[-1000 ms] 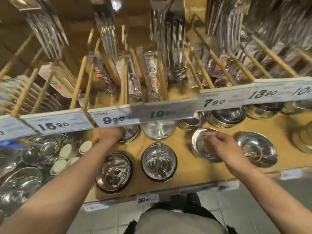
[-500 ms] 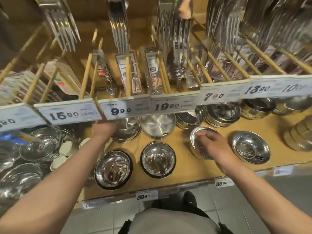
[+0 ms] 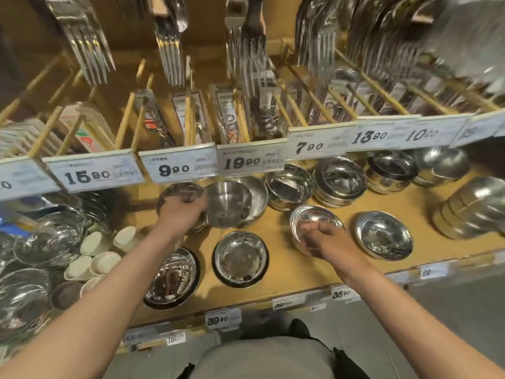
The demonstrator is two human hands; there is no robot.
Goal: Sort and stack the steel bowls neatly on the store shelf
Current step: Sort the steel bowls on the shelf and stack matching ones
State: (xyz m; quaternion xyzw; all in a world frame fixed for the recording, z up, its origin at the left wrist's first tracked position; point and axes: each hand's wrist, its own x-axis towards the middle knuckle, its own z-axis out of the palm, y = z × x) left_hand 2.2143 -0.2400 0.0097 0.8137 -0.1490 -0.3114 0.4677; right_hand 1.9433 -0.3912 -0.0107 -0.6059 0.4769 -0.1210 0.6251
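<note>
Lifted from the back row, a tilted steel bowl (image 3: 229, 203) hangs in the left hand's (image 3: 179, 210) grip; right hand (image 3: 325, 237) seemingly pinches a shallow bowl (image 3: 314, 218).

Hanging above the upper rail: forks (image 3: 87, 47) in bunches, more cutlery to the right. Clipped along that rail's front edge: price tags (image 3: 94, 173) reading 15.90, 9.90, 19.90, 7.90, 13.90, 10.00. Standing near the left end of the lower shelf: small white cups (image 3: 94, 262), beside glass bowls (image 3: 49, 242). Below: grey floor tiles (image 3: 451, 310).

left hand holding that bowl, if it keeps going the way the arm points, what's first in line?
Likely the steel bowl behind the held bowl, which the left hand grips; depth is unclear.
</note>
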